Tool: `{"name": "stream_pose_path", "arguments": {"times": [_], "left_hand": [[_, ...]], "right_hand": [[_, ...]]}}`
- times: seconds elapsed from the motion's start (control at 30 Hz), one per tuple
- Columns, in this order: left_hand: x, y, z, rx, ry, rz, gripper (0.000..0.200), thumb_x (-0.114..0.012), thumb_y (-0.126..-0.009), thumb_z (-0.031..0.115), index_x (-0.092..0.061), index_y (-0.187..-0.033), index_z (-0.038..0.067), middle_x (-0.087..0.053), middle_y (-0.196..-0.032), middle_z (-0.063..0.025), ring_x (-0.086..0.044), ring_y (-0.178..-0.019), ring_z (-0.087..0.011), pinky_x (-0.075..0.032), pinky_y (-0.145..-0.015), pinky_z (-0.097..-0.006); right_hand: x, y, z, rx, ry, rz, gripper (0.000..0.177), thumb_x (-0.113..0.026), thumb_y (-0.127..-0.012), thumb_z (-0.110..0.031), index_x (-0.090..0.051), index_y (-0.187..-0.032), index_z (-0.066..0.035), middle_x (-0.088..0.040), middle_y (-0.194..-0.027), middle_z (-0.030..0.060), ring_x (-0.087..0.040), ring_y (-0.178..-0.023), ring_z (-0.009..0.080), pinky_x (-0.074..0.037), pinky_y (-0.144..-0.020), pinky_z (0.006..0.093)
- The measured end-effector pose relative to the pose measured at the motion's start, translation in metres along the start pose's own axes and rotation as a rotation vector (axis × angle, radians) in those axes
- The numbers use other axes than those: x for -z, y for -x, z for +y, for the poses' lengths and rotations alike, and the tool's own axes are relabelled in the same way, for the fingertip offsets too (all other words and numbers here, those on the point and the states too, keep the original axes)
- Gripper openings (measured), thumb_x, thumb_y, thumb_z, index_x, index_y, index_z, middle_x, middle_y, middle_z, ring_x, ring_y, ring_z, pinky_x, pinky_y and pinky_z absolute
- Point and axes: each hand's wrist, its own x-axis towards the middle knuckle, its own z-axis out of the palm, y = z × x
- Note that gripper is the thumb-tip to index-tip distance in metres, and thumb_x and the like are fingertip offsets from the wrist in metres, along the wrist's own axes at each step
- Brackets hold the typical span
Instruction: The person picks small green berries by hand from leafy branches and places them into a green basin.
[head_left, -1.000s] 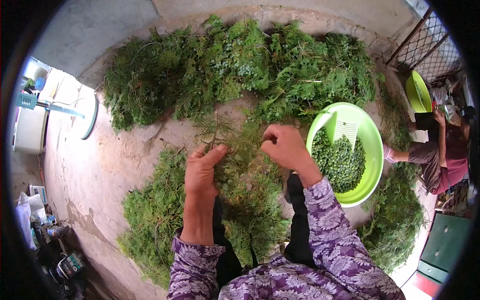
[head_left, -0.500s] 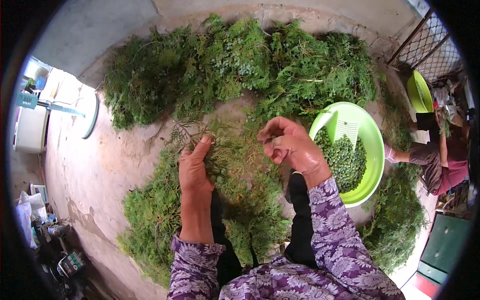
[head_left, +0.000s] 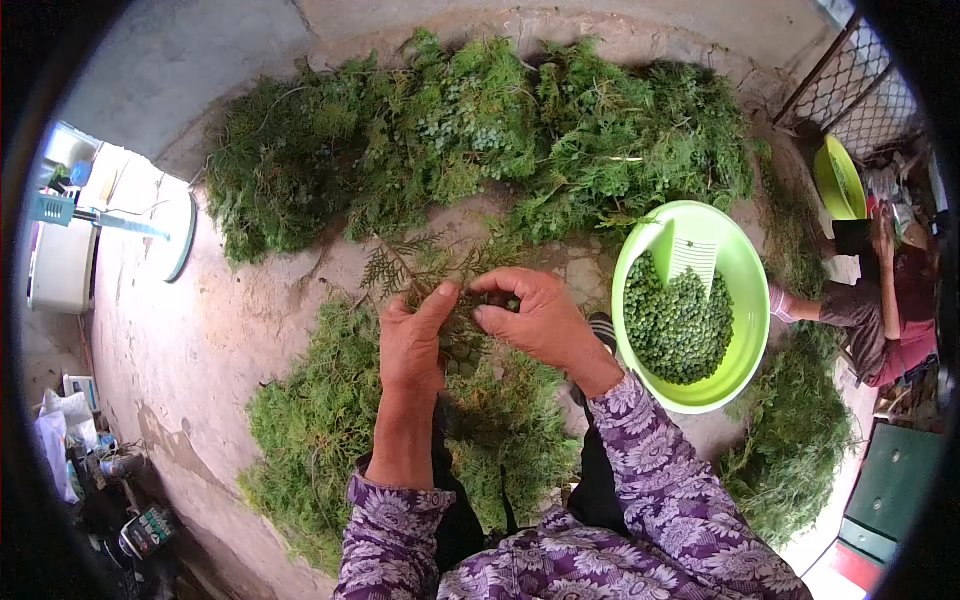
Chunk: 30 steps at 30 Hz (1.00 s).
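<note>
My left hand is closed on a cypress-like evergreen sprig, whose flat leafy fronds stick out above the thumb. Right beside it, my right hand is closed in a pinch against the sprig, and a bit of dark green, seemingly small green cones, shows between its curled fingers. To the right of that hand stands a light green basin with a ribbed washboard panel. A heap of small green cones lies in it.
Cut evergreen branches are piled along the wall, with another pile around my feet. At right, another person sits near a second green basin. A fan base stands at left.
My right hand has moved left and down from near the basin to meet my left hand at the sprig. My left hand has shifted slightly right.
</note>
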Motion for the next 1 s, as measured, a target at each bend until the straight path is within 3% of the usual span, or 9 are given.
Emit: {"name": "stream_pose_path", "arguments": {"times": [0.23, 0.43, 0.6, 0.73, 0.8, 0.87, 0.9, 0.97, 1.0], "left_hand": [[0.006, -0.001, 0.000, 0.030, 0.012, -0.012, 0.017, -0.064, -0.074, 0.006, -0.057, -0.088, -0.001, -0.061, -0.078, -0.0062, -0.058, -0.061, -0.0122, -0.049, -0.049, -0.0254], [0.003, 0.005, 0.003, -0.012, -0.229, -0.135, 0.019, -0.064, -0.073, 0.006, -0.059, -0.090, -0.001, -0.061, -0.076, -0.0048, -0.057, -0.063, -0.0110, -0.049, -0.054, -0.0248], [0.008, 0.005, 0.002, 0.017, -0.474, -0.178, 0.013, -0.062, -0.073, 0.006, -0.061, -0.084, 0.000, -0.060, -0.072, -0.0010, -0.052, -0.062, -0.0065, -0.044, -0.055, -0.0213], [0.007, 0.007, 0.005, 0.053, -0.489, -0.087, 0.008, -0.061, -0.074, 0.006, -0.061, -0.079, 0.000, -0.059, -0.072, -0.0007, -0.051, -0.061, -0.0068, -0.042, -0.054, -0.0220], [0.014, 0.006, 0.008, 0.020, -0.417, -0.067, 0.008, -0.063, -0.072, 0.005, -0.060, -0.079, 0.000, -0.059, -0.073, -0.0008, -0.051, -0.061, -0.0079, -0.042, -0.055, -0.0236], [0.020, 0.005, 0.012, -0.010, -0.238, -0.008, 0.016, -0.067, -0.069, 0.005, -0.058, -0.082, 0.003, -0.058, -0.073, -0.0018, -0.053, -0.062, -0.0115, -0.043, -0.057, -0.0278], [0.020, 0.004, 0.014, -0.013, -0.234, -0.007, 0.016, -0.067, -0.069, 0.005, -0.058, -0.082, 0.003, -0.058, -0.073, -0.0018, -0.053, -0.062, -0.0115, -0.043, -0.057, -0.0278], [0.019, 0.004, 0.018, 0.109, -0.045, 0.152, 0.027, -0.066, -0.069, 0.004, -0.050, -0.090, 0.002, -0.059, -0.079, -0.0062, -0.059, -0.067, -0.0171, -0.048, -0.062, -0.0293], [0.025, 0.000, 0.017, 0.130, 0.016, 0.057, 0.022, -0.064, -0.072, 0.005, -0.051, -0.090, 0.001, -0.060, -0.080, -0.0081, -0.061, -0.071, -0.0198, -0.052, -0.061, -0.0321]], "right_hand": [[0.002, 0.002, -0.005, -0.090, 0.025, -0.063, 0.022, -0.062, -0.071, -0.011, -0.058, -0.091, -0.001, -0.054, -0.072, 0.0003, -0.049, -0.067, 0.0058, -0.042, -0.060, 0.0218], [0.001, -0.002, 0.006, 0.048, 0.060, 0.104, 0.017, -0.062, -0.070, -0.009, -0.057, -0.085, -0.001, -0.054, -0.071, 0.0014, -0.049, -0.064, 0.0068, -0.042, -0.056, 0.0224], [0.002, 0.000, -0.001, 0.224, 0.481, 0.110, 0.015, -0.063, -0.066, -0.008, -0.054, -0.077, -0.001, -0.054, -0.071, 0.0095, -0.056, -0.066, 0.0216, -0.044, -0.056, 0.0309], [0.003, 0.002, 0.007, 0.275, 0.586, 0.115, 0.015, -0.062, -0.068, -0.010, -0.053, -0.075, -0.001, -0.054, -0.070, 0.0101, -0.055, -0.062, 0.0258, -0.044, -0.055, 0.0348], [0.021, -0.002, 0.028, 0.362, 1.093, 0.096, 0.015, -0.056, -0.073, -0.013, -0.050, -0.080, -0.002, -0.053, -0.076, 0.0135, -0.054, -0.067, 0.0276, -0.044, -0.055, 0.0388], [0.045, -0.007, 0.027, 0.225, 0.654, 0.338, 0.011, -0.054, -0.075, -0.012, -0.050, -0.080, -0.003, -0.054, -0.070, 0.0092, -0.052, -0.058, 0.0195, -0.042, -0.049, 0.0312], [0.052, -0.005, 0.016, 0.229, 0.656, 0.336, 0.011, -0.054, -0.075, -0.012, -0.050, -0.080, -0.003, -0.054, -0.070, 0.0092, -0.052, -0.058, 0.0195, -0.042, -0.049, 0.0312], [0.060, -0.001, -0.002, -0.239, -0.490, 0.155, 0.007, -0.052, -0.078, -0.009, -0.050, -0.081, -0.004, -0.054, -0.068, 0.0046, -0.048, -0.055, 0.0111, -0.038, -0.046, 0.0229], [0.058, -0.001, 0.000, -0.216, -0.647, 0.110, 0.006, -0.050, -0.080, -0.009, -0.050, -0.082, -0.004, -0.053, -0.067, 0.0019, -0.046, -0.056, 0.0082, -0.036, -0.046, 0.0195]]}}
